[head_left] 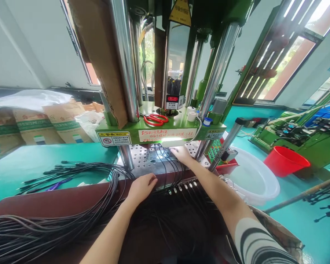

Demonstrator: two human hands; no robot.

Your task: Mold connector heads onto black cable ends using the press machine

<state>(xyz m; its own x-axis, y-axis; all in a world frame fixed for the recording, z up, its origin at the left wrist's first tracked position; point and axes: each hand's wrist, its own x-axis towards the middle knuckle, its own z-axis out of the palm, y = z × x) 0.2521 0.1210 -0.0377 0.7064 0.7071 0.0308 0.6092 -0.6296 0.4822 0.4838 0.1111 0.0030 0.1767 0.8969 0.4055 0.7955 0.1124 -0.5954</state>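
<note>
Black cables (165, 161) run out of a metal mould (153, 155) on the perforated plate of a green press. My right hand (180, 154) reaches under the press beam to the mould's right side, its fingers drawn together by the cables. Whatever its fingertips grip is too small to make out. At the front edge of the press bed is my left hand (143, 186), its fingers curled in, with what they hold, if anything, hidden. Beside it, to the left, hangs a thick bundle of black cables (114, 183).
Red-handled scissors (156, 120) lie on the green beam (134, 136), above a lit lamp (172, 142). Several cable ends with metal connectors (185, 186) line the bed's front. A white tub (266, 187) and red bucket (286, 161) stand right; paper sacks (63, 121) stand left.
</note>
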